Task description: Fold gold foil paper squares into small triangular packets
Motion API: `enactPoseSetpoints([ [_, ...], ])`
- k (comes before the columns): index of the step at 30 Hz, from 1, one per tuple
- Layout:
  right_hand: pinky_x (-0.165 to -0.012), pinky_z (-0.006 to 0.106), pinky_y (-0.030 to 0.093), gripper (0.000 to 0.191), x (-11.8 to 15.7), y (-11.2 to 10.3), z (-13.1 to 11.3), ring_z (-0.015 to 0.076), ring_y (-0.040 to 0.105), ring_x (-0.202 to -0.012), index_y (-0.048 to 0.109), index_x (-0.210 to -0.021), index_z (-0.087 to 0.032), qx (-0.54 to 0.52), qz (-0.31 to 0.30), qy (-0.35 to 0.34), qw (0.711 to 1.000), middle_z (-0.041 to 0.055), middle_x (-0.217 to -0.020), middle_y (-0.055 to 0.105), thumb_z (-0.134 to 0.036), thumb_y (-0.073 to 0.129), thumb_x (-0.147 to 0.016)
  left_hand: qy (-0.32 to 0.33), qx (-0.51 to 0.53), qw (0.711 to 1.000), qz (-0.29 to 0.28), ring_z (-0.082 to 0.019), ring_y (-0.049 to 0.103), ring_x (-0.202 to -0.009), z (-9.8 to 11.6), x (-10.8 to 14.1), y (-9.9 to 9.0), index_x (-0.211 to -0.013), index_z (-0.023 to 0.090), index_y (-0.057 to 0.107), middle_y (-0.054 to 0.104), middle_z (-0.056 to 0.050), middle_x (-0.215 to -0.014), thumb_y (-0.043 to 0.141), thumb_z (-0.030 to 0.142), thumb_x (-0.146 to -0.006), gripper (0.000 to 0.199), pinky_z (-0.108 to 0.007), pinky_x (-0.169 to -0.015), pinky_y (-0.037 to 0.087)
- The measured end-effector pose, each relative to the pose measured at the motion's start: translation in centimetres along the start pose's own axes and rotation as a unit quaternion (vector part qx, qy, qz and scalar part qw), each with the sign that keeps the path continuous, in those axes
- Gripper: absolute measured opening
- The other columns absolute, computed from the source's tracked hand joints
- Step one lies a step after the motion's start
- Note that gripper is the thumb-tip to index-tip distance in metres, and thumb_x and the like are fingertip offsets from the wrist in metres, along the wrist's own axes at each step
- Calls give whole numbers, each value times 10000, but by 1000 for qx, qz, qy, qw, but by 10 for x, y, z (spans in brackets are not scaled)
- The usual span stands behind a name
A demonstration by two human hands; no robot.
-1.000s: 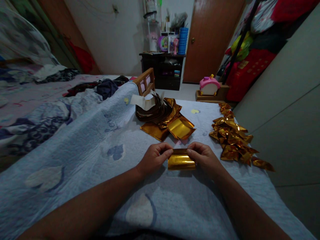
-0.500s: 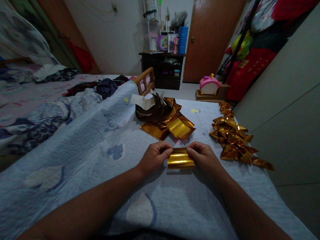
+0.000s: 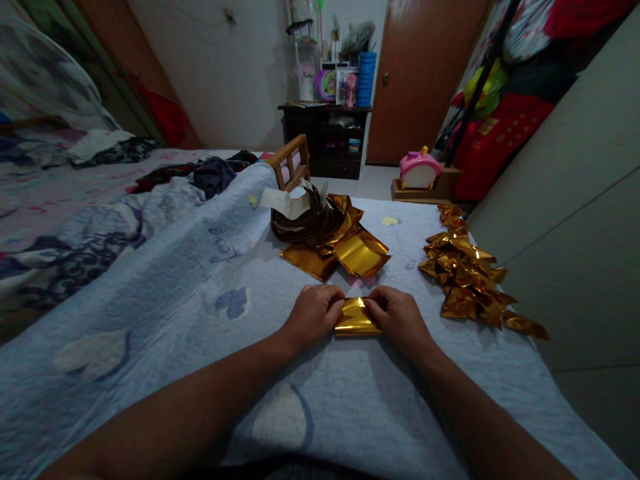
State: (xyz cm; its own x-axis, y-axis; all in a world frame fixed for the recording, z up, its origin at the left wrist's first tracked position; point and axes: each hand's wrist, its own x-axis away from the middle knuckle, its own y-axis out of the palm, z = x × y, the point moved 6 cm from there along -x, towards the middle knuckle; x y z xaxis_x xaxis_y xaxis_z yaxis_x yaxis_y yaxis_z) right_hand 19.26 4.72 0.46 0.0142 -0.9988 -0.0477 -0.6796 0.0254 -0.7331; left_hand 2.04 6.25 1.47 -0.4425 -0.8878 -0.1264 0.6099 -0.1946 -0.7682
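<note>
A sheet of shiny gold foil paper (image 3: 357, 319), rolled or folded over, lies across the bedspread in front of me. Its left end is pinched by my left hand (image 3: 315, 312), thumb on top. My right hand (image 3: 399, 317) pinches the upper edge toward the right end, covering part of it. Just beyond my hands are loose gold sheets (image 3: 361, 253) beside a curved stack of foil paper (image 3: 310, 220) with dark edges and a white wrapper. To the right lies a heap of folded gold foil pieces (image 3: 463, 270).
A light blue quilted bedspread (image 3: 200, 347) with heart and leaf patterns lies under everything. Rumpled clothes (image 3: 215, 175) are at the back left. Beyond the bed stand a small wooden rail (image 3: 290, 163), a dark cabinet (image 3: 323, 143) and a pink toy case (image 3: 419, 170).
My right hand has shifted a little left along the foil paper's upper edge. The foil looks flatter and more of its right end is covered. My left hand has barely moved.
</note>
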Motion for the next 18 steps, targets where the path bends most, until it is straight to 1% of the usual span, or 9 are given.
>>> enactPoseSetpoints([
  [5,-642,283,351,147,-2,4,0,182,602,-699,668,-741,-193,50,-3,12,999,40,-752,701,-233,613,-871,9,-84,996,-4,-228,676,-871,0,0,4,-935,176,698,754,-49,-908,600,157,-911,103,-365,-841,423],
  [13,-633,292,314,148,-4,5,-4,186,564,-702,659,-733,-201,107,8,-7,994,47,-747,684,-215,611,-873,20,-123,992,-15,-254,639,-909,1,-1,7,-968,188,670,719,-61,-918,591,193,-929,88,-400,-853,428],
  [16,-630,293,311,138,-4,5,-4,182,553,-684,651,-736,-203,109,9,-8,994,47,-739,680,-205,615,-869,34,-134,990,10,-282,596,-1000,1,-1,3,-1031,184,684,676,-96,-1042,612,181,-905,145,-410,-857,434],
  [18,-632,292,313,138,-4,5,-4,182,553,-686,639,-727,-204,111,11,-8,994,47,-734,676,-197,621,-863,59,-131,989,24,-277,569,-1017,3,-2,2,-1032,188,702,650,-102,-1094,616,162,-894,165,-398,-854,433],
])
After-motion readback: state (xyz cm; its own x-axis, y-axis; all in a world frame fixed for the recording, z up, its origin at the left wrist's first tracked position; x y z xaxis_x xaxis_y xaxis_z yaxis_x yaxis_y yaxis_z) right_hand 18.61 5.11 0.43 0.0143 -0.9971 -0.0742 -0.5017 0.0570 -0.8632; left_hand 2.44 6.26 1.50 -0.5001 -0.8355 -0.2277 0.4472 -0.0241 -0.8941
